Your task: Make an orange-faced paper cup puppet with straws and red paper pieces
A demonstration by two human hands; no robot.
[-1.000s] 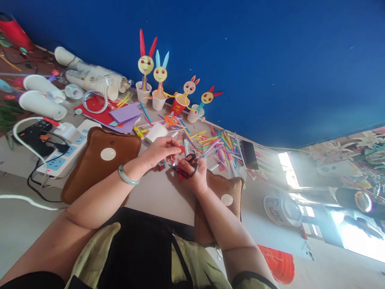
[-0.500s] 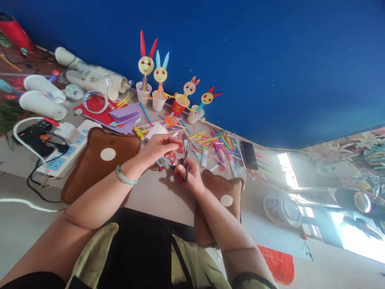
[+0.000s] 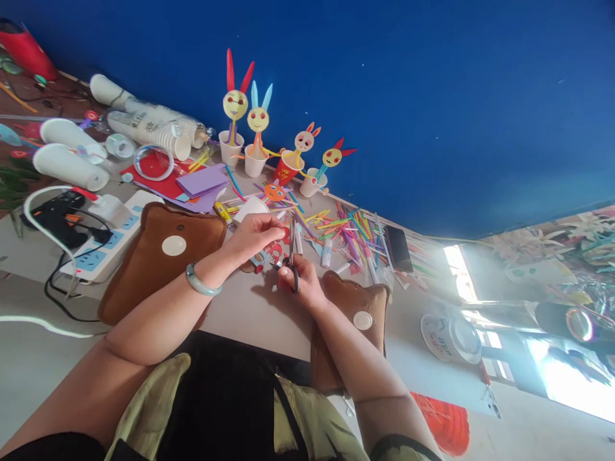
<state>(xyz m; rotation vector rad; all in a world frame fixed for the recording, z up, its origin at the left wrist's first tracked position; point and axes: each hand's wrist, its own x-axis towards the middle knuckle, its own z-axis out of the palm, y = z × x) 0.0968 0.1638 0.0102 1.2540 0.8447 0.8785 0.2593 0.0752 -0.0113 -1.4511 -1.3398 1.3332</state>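
My left hand is closed in a pinch on a small piece of red paper. A pair of scissors with dark handles is gripped in my right hand. Its blades point away from me, close together, right beside the red paper. Whether they touch the paper, I cannot tell. Below my left fingers lie red paper scraps and a small blue-grey item, partly covered by the hand. A white paper cup lies just behind my left hand.
Brown cushions lie under my forearms. Several straw puppets in cups stand along the blue wall. Loose coloured straws and a phone are at the right. Purple paper and a power strip sit left.
The scissor blades, spread apart before, have come together beside the red paper. My left hand has barely moved and keeps its pinch.
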